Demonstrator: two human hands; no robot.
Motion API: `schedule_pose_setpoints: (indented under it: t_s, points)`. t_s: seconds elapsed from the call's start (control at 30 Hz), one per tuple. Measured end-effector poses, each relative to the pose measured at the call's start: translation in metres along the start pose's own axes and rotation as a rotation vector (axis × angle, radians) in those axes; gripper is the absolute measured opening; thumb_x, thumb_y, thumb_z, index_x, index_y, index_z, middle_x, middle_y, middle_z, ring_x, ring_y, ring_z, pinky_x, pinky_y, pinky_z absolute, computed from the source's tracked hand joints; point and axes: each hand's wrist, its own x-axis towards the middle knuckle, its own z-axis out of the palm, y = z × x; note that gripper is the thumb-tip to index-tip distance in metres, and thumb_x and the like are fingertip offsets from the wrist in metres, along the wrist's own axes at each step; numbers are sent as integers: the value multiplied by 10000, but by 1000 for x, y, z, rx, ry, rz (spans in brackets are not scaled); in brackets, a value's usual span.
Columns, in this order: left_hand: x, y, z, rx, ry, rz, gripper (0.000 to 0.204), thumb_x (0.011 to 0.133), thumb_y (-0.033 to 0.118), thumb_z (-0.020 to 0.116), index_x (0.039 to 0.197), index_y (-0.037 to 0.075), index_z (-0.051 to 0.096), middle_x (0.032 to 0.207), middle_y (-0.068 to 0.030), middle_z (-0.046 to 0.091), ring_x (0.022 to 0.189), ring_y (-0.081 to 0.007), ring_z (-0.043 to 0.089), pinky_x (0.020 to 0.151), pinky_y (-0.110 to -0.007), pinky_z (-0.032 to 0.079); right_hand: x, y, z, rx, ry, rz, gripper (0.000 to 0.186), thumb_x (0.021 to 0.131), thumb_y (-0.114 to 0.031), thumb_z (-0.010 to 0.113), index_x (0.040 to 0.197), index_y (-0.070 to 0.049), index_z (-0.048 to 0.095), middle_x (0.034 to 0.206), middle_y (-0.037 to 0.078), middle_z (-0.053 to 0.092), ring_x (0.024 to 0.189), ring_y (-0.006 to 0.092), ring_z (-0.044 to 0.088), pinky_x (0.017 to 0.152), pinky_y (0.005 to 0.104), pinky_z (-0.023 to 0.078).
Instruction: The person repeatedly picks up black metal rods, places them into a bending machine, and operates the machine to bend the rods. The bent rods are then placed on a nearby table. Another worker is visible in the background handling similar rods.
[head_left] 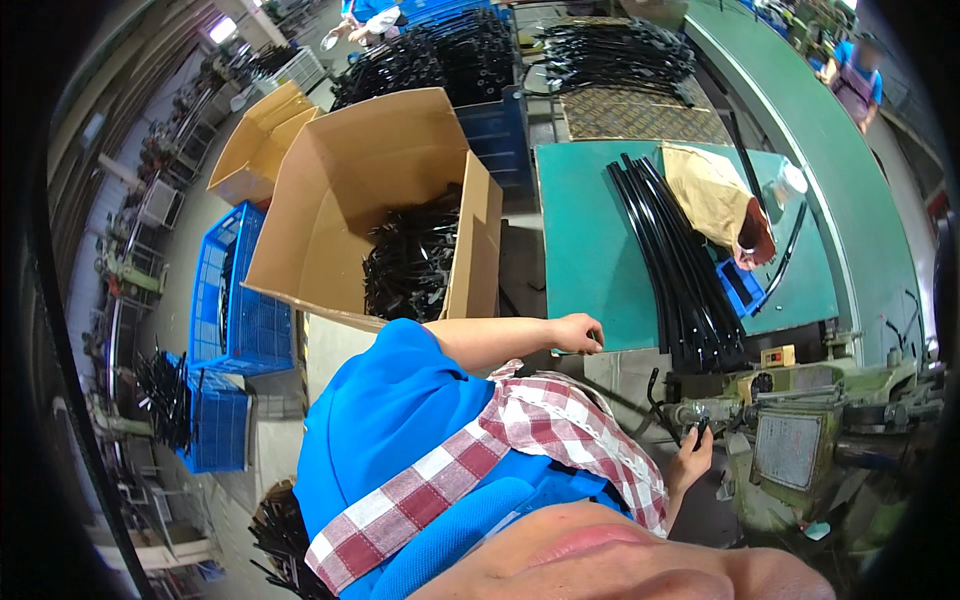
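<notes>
Two bare hands show. The right hand pinches a small black piece beside a worn green machine; so slight a grip could let it drop, and moving machinery could catch fingers. The left hand curls near the edge of a green tabletop, its contents unclear. Black tubes overhang that edge, so a bump might dislodge them.

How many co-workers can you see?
2: one at the top, behind the black rods, and one at upper right, beyond the green bench. Others may be hidden by equipment or the dark rim.
</notes>
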Motion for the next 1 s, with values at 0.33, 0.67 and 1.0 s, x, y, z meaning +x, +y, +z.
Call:
schedule_pose_setpoints:
  t_s: [0.33,0.67,1.0]
  points:
    - [-18,10,4,-55,10,-62,212,879,169,662,1024,14,654,852,-73,682,735,-138,632,671,-297,522,-9,9,-5,-112,-17,-24,423,919,-289,598,1124,81,572,985,225,573,904,375,554,797,428,439]
    - [-29,13,8,-57,-24,-29,215,869,166,659,1019,12,666,856,-81,692,749,-157,647,676,-312,525,-8,-3,-21,-61,-40,-89,307,903,-185,591,1057,81,597,920,215,577,846,367,555,743,416,433]
    - [-22,-5,16,44,-26,-2,249,845,212,681,1008,24,681,874,-95,705,788,-165,661,726,-326,530,0,-21,-18,-121,-62,-132,246,864,-140,615,999,66,607,902,224,592,869,391,559,767,446,441]
